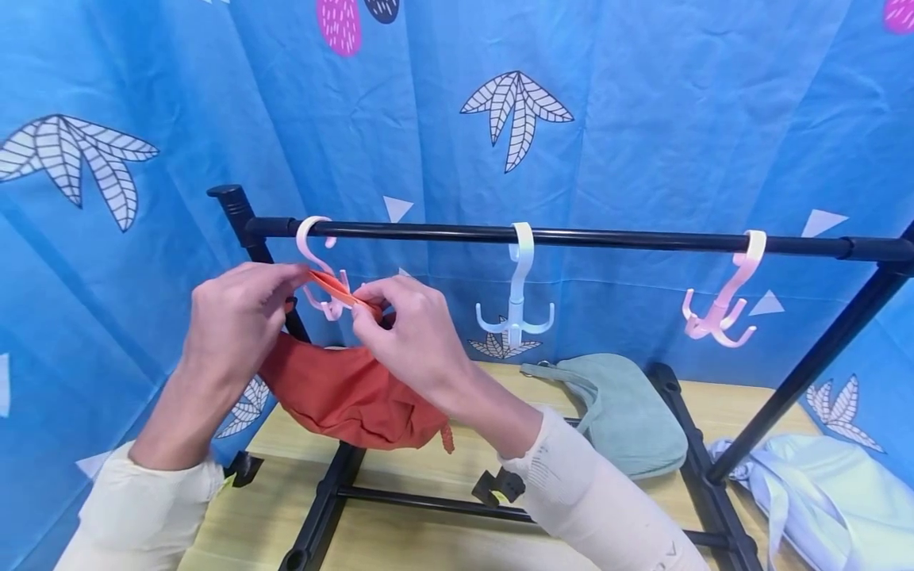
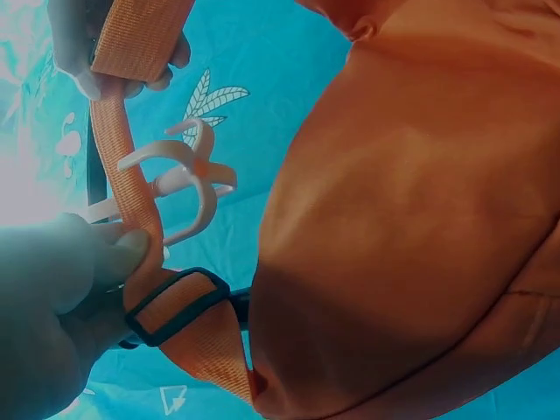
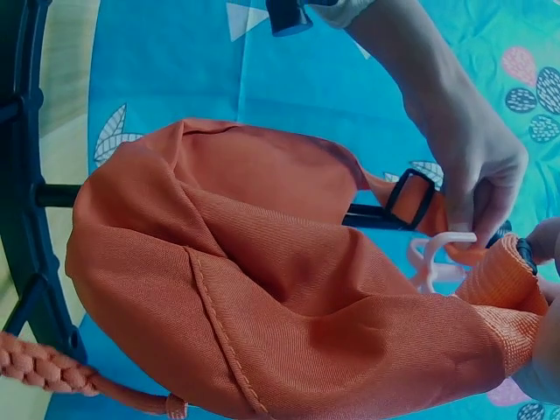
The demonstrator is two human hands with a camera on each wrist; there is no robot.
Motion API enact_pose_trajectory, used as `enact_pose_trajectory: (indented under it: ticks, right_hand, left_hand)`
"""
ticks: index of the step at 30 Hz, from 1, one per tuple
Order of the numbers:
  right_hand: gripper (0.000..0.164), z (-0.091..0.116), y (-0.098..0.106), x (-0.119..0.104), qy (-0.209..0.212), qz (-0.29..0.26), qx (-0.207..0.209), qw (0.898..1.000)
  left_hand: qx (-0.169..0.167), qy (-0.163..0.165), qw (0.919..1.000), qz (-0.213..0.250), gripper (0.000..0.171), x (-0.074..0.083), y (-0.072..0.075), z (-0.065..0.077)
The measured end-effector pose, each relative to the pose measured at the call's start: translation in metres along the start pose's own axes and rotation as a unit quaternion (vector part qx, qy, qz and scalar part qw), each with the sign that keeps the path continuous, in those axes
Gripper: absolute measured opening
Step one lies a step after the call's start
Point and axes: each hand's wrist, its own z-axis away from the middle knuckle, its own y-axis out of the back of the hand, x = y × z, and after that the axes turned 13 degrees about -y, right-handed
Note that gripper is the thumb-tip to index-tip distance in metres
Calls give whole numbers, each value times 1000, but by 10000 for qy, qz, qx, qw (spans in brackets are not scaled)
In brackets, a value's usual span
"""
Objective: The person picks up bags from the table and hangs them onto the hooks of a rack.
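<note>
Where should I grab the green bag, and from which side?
The green bag is probably best pinched by its strap, coming from above left in the head view: the strap spreads out that way, while the rack's foot borders the right side.

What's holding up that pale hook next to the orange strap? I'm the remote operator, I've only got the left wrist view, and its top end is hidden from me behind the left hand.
Observer: In the head view, the pink hook hangs over a black rail, near the rail's left end.
Operator: Got it. Is there any bag around besides the orange bag?
Observer: Yes, the head view shows a green bag lying on the wooden surface, to the right of the orange one.
</note>
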Motion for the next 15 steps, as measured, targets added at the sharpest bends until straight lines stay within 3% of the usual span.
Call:
enact_pose_trajectory:
  ticks: [10, 15]
  right_hand:
    - [18, 3, -2, 0, 7, -4, 19, 10000]
    - [17, 3, -3, 1, 45, 36, 52, 10000]
  left_hand:
    - [-661, -281, 9972, -217, 41, 1, 0, -6]
    - [-617, -644, 9948, -496, 41, 0, -4, -2]
